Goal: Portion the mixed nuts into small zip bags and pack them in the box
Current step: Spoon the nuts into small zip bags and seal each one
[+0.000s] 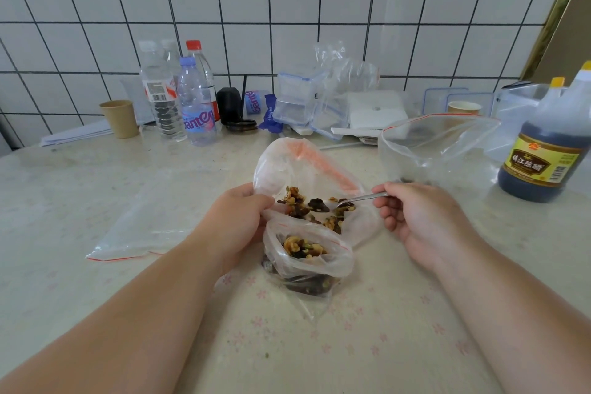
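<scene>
The left hand (238, 217) pinches the near rim of the big bag (307, 176) together with the small bag (308, 261), fingers curled on the plastic. The right hand (415, 217) grips a spoon (361, 198), fingers curled round its handle, with the bowl inside the big bag among the nuts (315, 206). The small bag stands open just in front of the big bag, touching it, and already holds nuts. Both bags rest on the table (96, 189). An empty flat bag (140, 227) lies to the left. Another open bag (438, 144) stands to the right, near a dark bottle (543, 150). Clear boxes (299, 99) are stacked at the back by the tiled wall, beside 4 water bottles (195, 105).
</scene>
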Demonstrator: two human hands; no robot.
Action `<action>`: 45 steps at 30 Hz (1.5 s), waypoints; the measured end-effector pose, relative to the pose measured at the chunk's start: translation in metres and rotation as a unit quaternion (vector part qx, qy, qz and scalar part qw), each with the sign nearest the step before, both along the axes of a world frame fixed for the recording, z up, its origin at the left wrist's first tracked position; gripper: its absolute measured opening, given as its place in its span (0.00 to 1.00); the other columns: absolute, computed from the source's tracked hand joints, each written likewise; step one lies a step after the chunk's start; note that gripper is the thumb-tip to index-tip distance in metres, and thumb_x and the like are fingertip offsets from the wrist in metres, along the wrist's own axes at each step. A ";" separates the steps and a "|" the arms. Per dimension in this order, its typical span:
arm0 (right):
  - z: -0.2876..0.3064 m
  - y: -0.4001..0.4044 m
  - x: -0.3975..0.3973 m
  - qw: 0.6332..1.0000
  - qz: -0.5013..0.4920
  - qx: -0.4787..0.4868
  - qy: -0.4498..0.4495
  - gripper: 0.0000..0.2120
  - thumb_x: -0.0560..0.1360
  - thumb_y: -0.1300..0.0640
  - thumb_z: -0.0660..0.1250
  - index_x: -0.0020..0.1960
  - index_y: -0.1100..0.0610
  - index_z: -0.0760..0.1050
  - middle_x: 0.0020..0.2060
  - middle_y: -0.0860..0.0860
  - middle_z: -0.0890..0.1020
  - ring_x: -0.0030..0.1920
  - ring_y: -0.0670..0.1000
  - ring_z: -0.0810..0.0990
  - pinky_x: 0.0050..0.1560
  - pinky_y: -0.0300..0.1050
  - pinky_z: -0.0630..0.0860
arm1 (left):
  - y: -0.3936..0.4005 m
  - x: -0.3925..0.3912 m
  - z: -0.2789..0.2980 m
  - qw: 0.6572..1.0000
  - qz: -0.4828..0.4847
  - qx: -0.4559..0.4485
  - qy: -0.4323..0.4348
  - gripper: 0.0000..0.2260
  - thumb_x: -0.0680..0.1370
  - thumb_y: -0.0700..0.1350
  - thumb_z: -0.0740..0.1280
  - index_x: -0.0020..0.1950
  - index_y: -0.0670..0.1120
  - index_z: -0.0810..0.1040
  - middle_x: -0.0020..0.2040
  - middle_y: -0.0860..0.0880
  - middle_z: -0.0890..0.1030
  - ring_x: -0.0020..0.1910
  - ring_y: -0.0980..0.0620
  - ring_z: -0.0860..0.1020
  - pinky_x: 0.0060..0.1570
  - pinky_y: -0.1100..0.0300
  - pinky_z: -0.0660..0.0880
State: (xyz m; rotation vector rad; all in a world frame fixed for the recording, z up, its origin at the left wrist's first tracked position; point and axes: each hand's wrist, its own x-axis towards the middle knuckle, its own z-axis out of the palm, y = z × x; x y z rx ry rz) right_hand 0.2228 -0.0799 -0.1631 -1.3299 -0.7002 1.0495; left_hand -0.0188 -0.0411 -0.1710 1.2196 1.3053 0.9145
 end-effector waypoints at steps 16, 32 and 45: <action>0.022 -0.022 -0.001 0.987 0.126 0.099 -0.001 0.14 0.80 0.60 0.63 0.39 0.61 0.82 0.26 0.54 0.77 0.25 0.47 0.70 0.24 0.36 0.67 | 0.001 0.000 0.001 1.000 0.013 -0.021 0.006 0.15 0.81 0.42 0.65 0.68 0.48 0.78 0.51 0.44 0.88 0.52 0.41 0.87 0.60 0.41 0.81; 0.023 -0.029 0.009 0.951 0.141 0.244 -0.128 0.10 0.76 0.54 0.66 0.47 0.53 0.86 0.35 0.53 0.84 0.34 0.48 0.78 0.39 0.39 0.76 | 0.002 -0.002 -0.002 1.000 0.006 -0.013 0.001 0.08 0.81 0.42 0.65 0.57 0.50 0.81 0.47 0.46 0.89 0.52 0.39 0.87 0.60 0.38 0.81; 0.007 -0.020 0.007 0.941 0.115 0.077 -0.308 0.11 0.75 0.57 0.70 0.42 0.42 0.85 0.37 0.47 0.86 0.36 0.43 0.83 0.43 0.43 0.78 | 0.000 -0.001 0.000 1.000 -0.009 -0.001 -0.017 0.06 0.83 0.43 0.64 0.55 0.53 0.77 0.48 0.50 0.89 0.46 0.47 0.88 0.57 0.44 0.83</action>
